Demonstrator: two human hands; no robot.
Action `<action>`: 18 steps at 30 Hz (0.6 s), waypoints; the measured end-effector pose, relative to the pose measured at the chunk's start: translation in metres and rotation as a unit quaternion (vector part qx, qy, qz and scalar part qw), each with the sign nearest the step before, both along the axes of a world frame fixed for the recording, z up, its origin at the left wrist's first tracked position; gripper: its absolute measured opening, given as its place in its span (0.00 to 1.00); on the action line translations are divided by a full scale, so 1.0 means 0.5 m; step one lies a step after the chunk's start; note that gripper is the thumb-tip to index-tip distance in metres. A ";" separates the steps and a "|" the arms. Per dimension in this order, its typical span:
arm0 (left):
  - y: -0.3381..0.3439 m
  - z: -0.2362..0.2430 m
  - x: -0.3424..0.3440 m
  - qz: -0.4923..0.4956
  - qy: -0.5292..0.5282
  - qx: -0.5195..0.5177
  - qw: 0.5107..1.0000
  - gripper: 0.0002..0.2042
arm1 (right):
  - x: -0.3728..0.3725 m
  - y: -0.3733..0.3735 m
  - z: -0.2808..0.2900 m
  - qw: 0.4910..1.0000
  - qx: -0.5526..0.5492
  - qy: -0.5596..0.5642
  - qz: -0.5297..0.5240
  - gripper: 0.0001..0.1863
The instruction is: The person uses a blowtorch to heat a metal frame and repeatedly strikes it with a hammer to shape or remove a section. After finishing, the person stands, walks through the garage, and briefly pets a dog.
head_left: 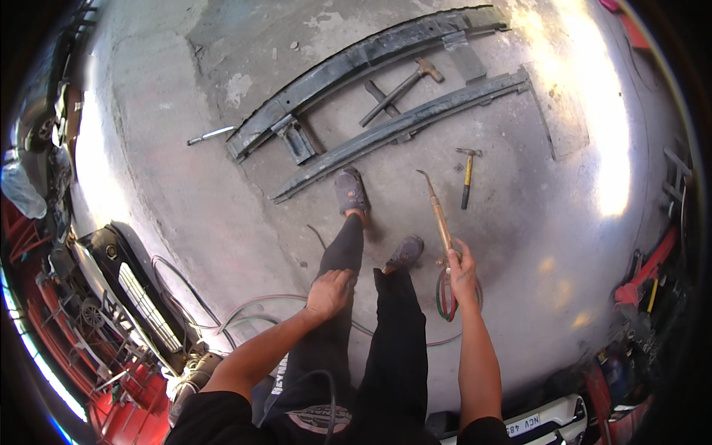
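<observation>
My right hand point(463, 274) is closed around the rear of a brass gas torch point(439, 215). Its thin bent tip points away from me, over the floor and apart from the metal parts. Red and green hoses point(447, 308) hang in a loop below that hand. On my left leg, near the knee, lies my left hand point(331, 295); its fingers are curled together, and whatever may be inside them is hidden. Beyond my feet is a curved grey metal bumper beam point(356, 70) with a second, narrower metal bar point(415, 126) in front of it.
Two crossed hammers, one rusty-headed point(400, 93), lie between the bars. A yellow-handled hammer point(468, 178) rests right of the torch tip. A silver rod point(211, 136) is at the left. Hoses point(259, 300) trail leftward toward a black car bumper point(130, 278).
</observation>
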State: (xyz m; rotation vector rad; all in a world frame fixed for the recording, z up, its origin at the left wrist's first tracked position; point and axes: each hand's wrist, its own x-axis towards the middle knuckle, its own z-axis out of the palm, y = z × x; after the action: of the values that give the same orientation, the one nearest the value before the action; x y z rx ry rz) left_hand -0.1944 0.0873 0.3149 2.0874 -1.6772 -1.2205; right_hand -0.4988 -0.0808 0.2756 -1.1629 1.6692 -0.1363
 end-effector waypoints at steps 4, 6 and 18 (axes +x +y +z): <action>0.041 0.022 -0.047 0.016 -0.022 0.012 1.000 0.14 | -0.009 -0.004 -0.088 0.997 0.059 -0.024 0.033 0.21; 0.075 0.025 -0.081 0.034 -0.027 0.041 0.998 0.13 | 0.000 -0.017 -0.115 0.992 0.095 -0.016 0.077 0.21; -0.014 -0.478 -0.139 0.206 0.059 0.215 0.953 0.18 | 0.040 -0.160 -0.446 0.979 0.132 -0.053 0.146 0.19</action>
State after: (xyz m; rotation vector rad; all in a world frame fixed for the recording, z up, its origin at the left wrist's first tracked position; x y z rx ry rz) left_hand -0.2638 0.0804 0.0758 2.3775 -0.9079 -1.6225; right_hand -0.4788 -0.1607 0.0528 -1.1607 1.3594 0.1999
